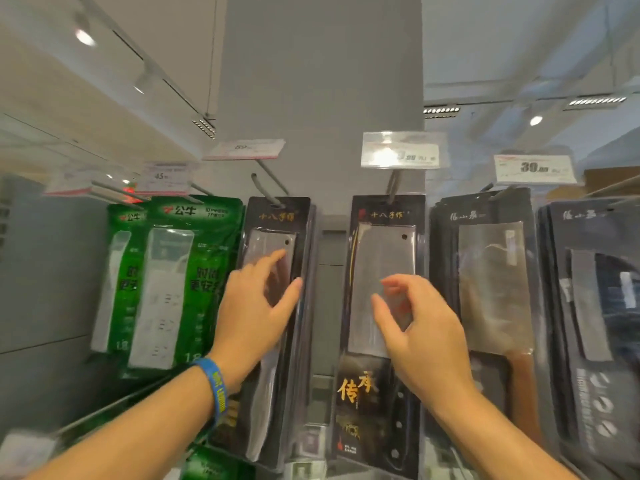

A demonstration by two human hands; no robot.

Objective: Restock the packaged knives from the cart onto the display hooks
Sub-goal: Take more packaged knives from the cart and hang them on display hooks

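Two black packaged cleavers hang on display hooks on the grey wall. My left hand [258,306], with a blue wristband, lies with straight fingers against the front of the left knife package [277,216]. My right hand [419,327] hovers with loosely spread fingers in front of the middle knife package [384,244] and holds nothing. The left hook [268,188] and the middle hook [393,187] stick out above the packages. The cart is out of view.
Green packaged power strips [173,271] hang to the left. More stacked knife packages [485,271] hang to the right, with a dark set [595,289] at the far right. Price tags [401,150] sit above the hooks. Lower hooks hold more goods below.
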